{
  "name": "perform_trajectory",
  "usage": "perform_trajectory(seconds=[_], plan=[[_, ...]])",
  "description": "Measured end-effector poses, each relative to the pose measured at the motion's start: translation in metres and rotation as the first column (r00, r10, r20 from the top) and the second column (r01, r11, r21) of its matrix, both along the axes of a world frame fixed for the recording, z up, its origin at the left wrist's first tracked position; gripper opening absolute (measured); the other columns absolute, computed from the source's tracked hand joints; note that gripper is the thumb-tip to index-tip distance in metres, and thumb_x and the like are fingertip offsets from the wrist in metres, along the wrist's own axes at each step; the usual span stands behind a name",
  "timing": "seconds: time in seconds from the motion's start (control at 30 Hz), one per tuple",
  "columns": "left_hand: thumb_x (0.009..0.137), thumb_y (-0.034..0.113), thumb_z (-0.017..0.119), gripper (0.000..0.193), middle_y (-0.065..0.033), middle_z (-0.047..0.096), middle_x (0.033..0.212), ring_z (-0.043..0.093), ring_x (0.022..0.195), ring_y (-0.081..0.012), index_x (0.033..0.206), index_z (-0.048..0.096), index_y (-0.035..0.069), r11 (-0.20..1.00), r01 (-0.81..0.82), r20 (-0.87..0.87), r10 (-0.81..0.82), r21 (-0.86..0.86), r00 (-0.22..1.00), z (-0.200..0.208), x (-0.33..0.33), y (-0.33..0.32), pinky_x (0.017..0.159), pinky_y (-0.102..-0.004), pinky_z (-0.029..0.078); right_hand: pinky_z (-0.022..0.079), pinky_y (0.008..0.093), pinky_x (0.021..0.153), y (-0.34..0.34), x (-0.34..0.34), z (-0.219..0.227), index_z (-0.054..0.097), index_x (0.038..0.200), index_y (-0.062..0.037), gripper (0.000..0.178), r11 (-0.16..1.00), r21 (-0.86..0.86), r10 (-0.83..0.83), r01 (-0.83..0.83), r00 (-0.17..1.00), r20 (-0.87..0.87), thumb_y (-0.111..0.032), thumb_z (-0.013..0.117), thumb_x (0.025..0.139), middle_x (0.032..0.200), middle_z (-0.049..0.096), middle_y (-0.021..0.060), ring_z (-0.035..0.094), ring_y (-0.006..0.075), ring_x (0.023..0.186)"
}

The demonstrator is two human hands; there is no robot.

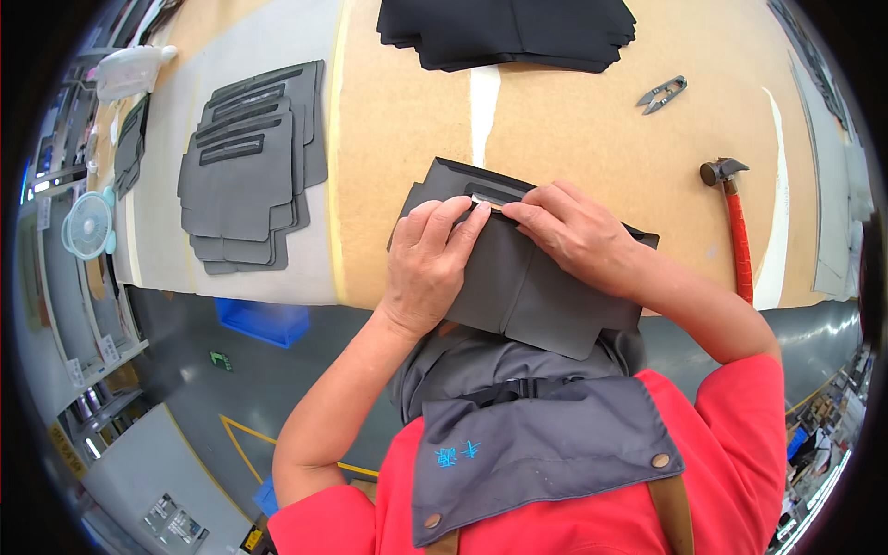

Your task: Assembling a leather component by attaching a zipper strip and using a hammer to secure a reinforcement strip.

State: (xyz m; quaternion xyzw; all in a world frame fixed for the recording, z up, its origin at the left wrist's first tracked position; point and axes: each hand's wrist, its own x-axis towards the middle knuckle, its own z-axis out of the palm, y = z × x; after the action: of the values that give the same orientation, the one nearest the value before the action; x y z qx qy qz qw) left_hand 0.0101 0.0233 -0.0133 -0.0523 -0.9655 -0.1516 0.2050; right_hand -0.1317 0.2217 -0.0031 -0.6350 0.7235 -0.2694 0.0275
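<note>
A dark grey flat panel (527,291), notched at its corners and creased down the middle, lies at the table's near edge and overhangs it. Along its far part runs a slot with a black border and a whitish strip inside. My left hand (427,264) pinches the slot's near edge from the left, thumb and forefinger together. From the right, my right hand (578,236) grips the same edge, its fingertips a short way from the left thumb. The fingers hide part of the slot.
Similar grey panels (242,180) lie in an overlapping stack on the left. Black sheets (509,32) are piled at the far side. Thread snips (662,95) and a red-handled hammer (735,222) rest on the right. A blue bin (264,321) stands below the table edge.
</note>
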Motion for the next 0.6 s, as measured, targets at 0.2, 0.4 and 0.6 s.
perform_trajectory(seconds=[0.2,0.4,0.6], plan=[[0.080,0.000,0.067,0.046,-0.0050,0.062,0.117,0.060,0.104,-0.0236,0.126,0.071,0.006,0.994,0.050,0.050,-0.045,-0.099,0.998,0.008,0.004,-0.001,0.087,-0.0370,0.049,0.054,0.0351,0.084,0.006,0.002,0.005,0.064,0.123,0.0021,0.041,1.000,-0.003,0.019,-0.019,0.999,-0.049,-0.004,0.064,0.082,0.103,0.060,0.0115,0.060,0.0265,0.093],[0.081,0.006,0.066,0.047,-0.0056,0.064,0.117,0.061,0.107,-0.0227,0.128,0.070,0.004,0.989,0.096,0.129,-0.081,-0.111,0.988,0.018,0.008,0.008,0.089,-0.0357,0.048,0.054,0.0358,0.076,0.006,0.004,0.017,0.068,0.114,-0.0052,0.029,0.987,0.113,-0.129,0.114,0.983,0.131,-0.005,0.074,0.086,0.096,0.063,0.0087,0.062,0.0271,0.088],[0.080,0.002,0.067,0.049,-0.0048,0.064,0.117,0.060,0.107,-0.0219,0.129,0.069,0.004,0.996,0.070,0.118,-0.063,-0.057,0.991,0.014,0.011,0.010,0.090,-0.0338,0.048,0.053,0.0366,0.074,0.015,0.008,0.017,0.072,0.110,-0.0069,0.025,0.978,0.079,-0.207,0.192,0.931,0.300,-0.004,0.075,0.086,0.094,0.065,0.0076,0.063,0.0262,0.085]])
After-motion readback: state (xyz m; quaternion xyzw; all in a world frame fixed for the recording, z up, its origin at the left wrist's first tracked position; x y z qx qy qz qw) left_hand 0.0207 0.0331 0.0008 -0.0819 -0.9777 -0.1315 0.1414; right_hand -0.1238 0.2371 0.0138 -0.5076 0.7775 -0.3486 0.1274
